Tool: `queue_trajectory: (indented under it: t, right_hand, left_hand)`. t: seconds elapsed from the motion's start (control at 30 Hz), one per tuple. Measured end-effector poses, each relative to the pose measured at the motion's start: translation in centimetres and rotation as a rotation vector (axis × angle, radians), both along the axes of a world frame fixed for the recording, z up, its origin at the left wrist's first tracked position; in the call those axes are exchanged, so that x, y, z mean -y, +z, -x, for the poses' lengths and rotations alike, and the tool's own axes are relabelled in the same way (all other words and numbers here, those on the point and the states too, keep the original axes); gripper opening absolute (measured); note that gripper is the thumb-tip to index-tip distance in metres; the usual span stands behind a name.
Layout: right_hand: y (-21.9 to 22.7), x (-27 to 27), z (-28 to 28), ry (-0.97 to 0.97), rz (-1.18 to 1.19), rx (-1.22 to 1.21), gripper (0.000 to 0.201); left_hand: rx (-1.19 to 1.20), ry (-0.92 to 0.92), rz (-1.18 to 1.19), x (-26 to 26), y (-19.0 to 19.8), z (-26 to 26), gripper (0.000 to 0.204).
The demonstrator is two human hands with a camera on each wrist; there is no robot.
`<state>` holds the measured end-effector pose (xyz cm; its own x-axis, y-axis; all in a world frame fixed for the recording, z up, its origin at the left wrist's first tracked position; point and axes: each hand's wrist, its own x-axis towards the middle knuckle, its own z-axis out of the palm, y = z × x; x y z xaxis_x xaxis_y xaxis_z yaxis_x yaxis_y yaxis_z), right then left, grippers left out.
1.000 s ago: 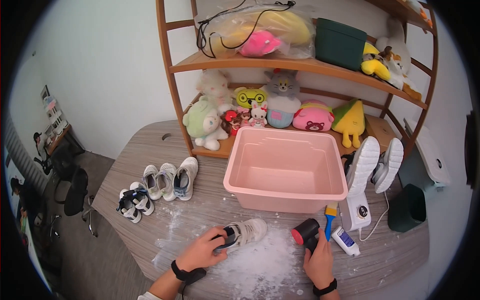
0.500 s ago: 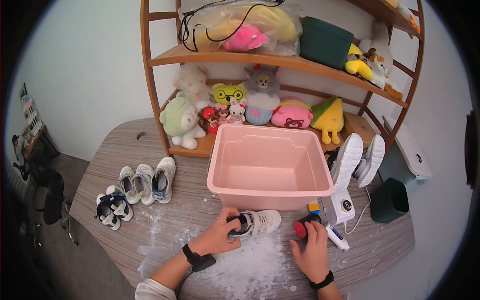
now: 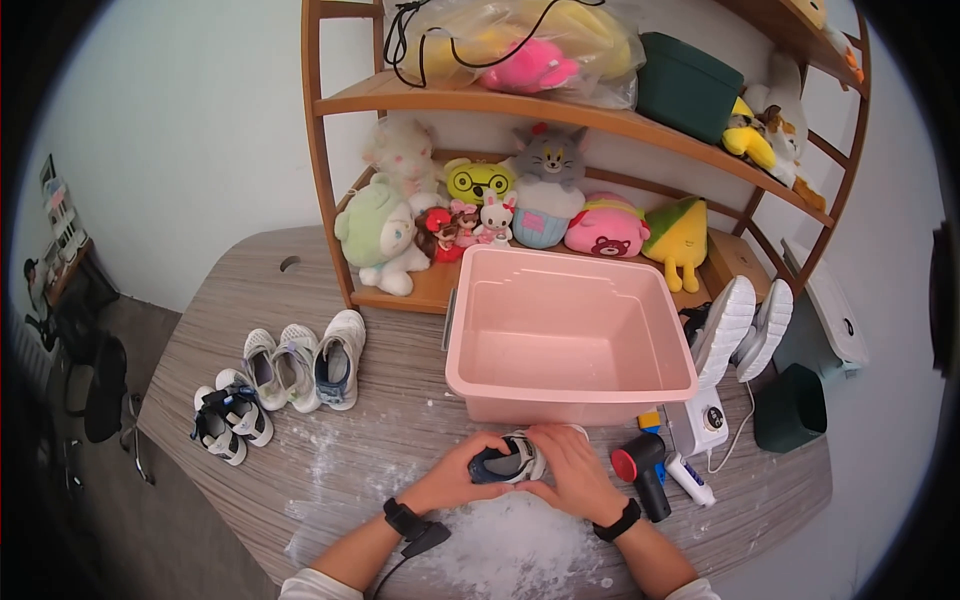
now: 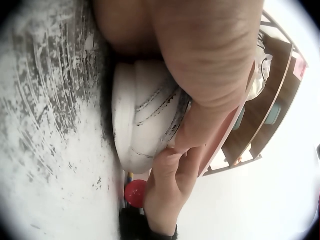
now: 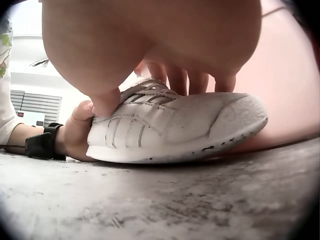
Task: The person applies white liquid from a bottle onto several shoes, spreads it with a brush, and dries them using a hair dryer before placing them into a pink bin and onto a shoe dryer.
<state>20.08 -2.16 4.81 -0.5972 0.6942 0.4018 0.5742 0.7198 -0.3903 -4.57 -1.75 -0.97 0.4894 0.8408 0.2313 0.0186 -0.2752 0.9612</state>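
Observation:
A white sneaker [image 3: 508, 462] with a dark lining sits on the table just in front of the pink bin [image 3: 575, 407], its opening toward me. My left hand [image 3: 466, 474] holds it round the heel. Over the laces and upper my right hand [image 3: 578, 472] grips it, thumb on one side and fingers on the other, as the right wrist view shows of the sneaker [image 5: 165, 127]. In the left wrist view both thumbs meet at the collar of the sneaker [image 4: 150, 112]. Right of my right hand lies a black hair dryer [image 3: 648, 478] with a red front.
White powder [image 3: 520, 545] covers the tabletop before me. A white tube [image 3: 690, 480] and a brush [image 3: 650, 421] lie near a white shoe dryer [image 3: 697, 428] bearing two shoes. Several shoes [image 3: 295, 368] stand at left. A shelf [image 3: 420, 292] with plush toys is behind the bin.
My right hand has let go of the hair dryer, leaving it on the table, and has moved left onto the sneaker. My left hand has stayed at the sneaker's heel.

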Motion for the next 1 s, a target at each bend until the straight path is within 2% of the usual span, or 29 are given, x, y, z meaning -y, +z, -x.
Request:
queue_trajectory:
  t: [0.17, 0.23, 0.33, 0.53, 0.77, 0.87, 0.93, 0.97, 1.0]
  right_hand:
    - [-0.5, 0.2, -0.4, -0.015, -0.047, -0.057, 0.073]
    - [-0.7, 0.2, -0.5, -0.053, -0.020, -0.052, 0.069]
    - [-0.6, 0.1, -0.5, -0.040, -0.050, -0.044, 0.066]
    - [-0.6, 0.1, -0.3, -0.033, -0.178, -0.008, 0.056]
    - [-1.0, -0.4, -0.1, -0.065, -0.195, -0.015, 0.050]
    - [-1.5, -0.5, -0.1, -0.076, -0.244, -0.041, 0.041]
    - [-1.9, -0.6, -0.3, -0.066, -0.248, -0.211, 0.031]
    - [-2.4, -0.8, -0.6, -0.069, -0.248, -0.214, 0.031]
    - [-3.0, -1.0, -1.2, -0.155, -0.226, -0.234, 0.026]
  left_hand:
    - [0.018, -0.020, 0.112, 0.2, 0.1, -0.2, 0.057]
    - [-0.018, 0.007, 0.001, 0.2, 0.5, -0.2, 0.054]
    - [-0.023, 0.019, -0.032, 0.2, 0.5, -0.2, 0.054]
    - [-0.048, 0.012, 0.022, 0.2, 0.0, 0.0, 0.058]
    - [-0.073, 0.025, -0.015, 0.0, 0.2, 0.0, 0.054]
    - [-0.088, 0.023, -0.036, 0.1, 0.0, 0.0, 0.049]
    - [-0.062, 0.026, -0.013, 0.2, 0.1, 0.1, 0.043]
    - [-0.066, 0.023, -0.013, 0.2, 0.1, 0.1, 0.043]
    - [-0.068, -0.004, -0.013, 0.2, 0.2, 0.2, 0.042]
